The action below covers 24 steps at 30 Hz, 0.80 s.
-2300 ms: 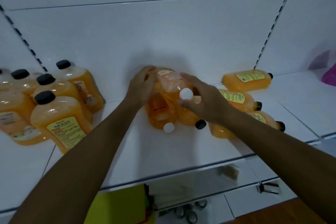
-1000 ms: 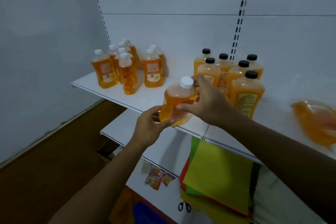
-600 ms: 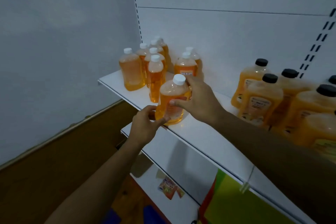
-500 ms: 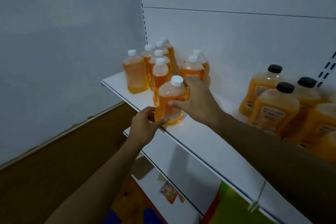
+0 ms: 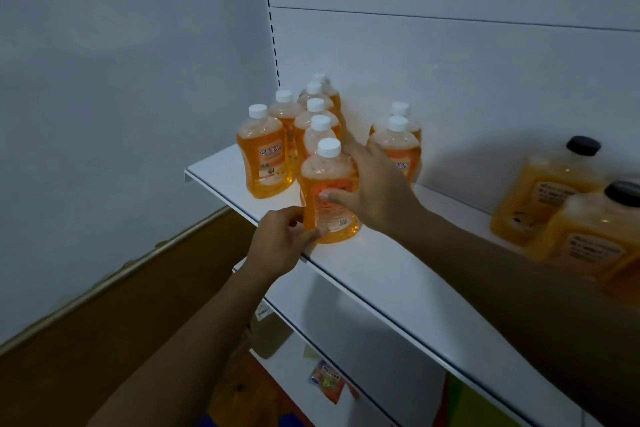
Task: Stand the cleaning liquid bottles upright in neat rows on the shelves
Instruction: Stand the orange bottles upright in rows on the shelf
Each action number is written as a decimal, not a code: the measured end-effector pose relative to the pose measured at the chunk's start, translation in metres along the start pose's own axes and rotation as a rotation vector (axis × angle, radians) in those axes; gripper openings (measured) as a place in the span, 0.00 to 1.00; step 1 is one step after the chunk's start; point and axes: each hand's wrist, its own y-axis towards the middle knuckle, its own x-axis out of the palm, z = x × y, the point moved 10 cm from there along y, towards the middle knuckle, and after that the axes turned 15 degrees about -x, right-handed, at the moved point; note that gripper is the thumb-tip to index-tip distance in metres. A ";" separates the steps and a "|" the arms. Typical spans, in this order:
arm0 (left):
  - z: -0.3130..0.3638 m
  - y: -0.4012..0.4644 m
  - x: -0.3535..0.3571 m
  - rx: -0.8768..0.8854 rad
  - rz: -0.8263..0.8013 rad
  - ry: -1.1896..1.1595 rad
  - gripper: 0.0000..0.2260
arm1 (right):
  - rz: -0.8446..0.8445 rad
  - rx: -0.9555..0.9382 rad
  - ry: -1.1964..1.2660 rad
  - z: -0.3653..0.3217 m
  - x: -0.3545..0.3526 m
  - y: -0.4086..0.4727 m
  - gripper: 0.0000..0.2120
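Head view: both hands (image 5: 372,189) grip upright bottle (image 5: 329,194) of orange liquid on shelf (image 5: 398,274).

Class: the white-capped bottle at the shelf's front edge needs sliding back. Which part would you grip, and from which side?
Probably grip the front white-capped bottle around its broad lower body, from the open front of the shelf. It stands upright with more bottles close behind it, and the narrow cap gives little hold.

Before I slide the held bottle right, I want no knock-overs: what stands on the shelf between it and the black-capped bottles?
Nothing: the head view shows bare white shelf between the held bottle and the black-capped bottles.
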 end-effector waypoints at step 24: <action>-0.001 0.009 0.002 0.049 0.020 0.103 0.23 | 0.058 0.054 -0.045 0.001 0.006 0.001 0.30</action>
